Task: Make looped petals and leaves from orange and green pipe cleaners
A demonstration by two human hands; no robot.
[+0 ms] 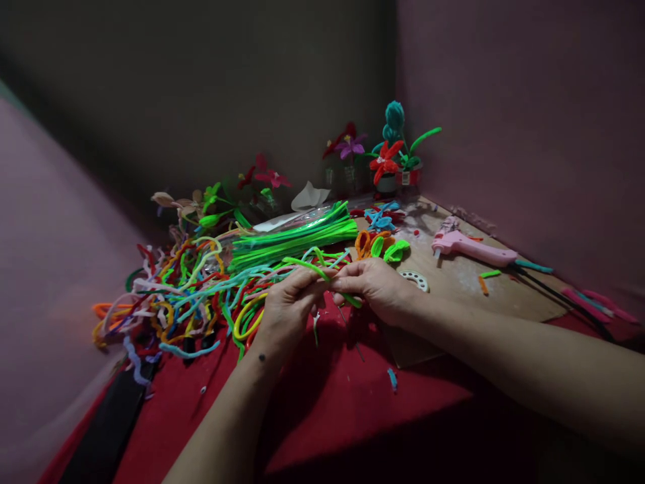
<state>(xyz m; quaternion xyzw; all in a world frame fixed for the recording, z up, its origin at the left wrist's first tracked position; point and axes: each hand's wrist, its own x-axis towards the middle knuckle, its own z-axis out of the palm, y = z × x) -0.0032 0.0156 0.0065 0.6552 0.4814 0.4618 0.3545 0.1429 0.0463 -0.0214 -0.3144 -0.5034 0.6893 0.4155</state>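
Note:
Both hands meet over the front of the table, pinching one bright green pipe cleaner [308,265]. My left hand [289,299] is closed on it, with one end sticking out past the thumb and finger. My right hand [375,286] is closed on the same piece, and its other end pokes out below the fingers. Just behind the hands lie folded green pipe cleaner loops [396,251] and orange loops [363,245]. A bundle of green pipe cleaners [297,236] in clear plastic rests farther back.
A tangled heap of coloured pipe cleaners [186,296] covers the left. On the brown board [524,296] at right lie a pink glue gun [474,249] and a white ring with holes [416,280]. Pipe cleaner flowers [387,161] stand at the back. Red cloth [347,430] covers the table.

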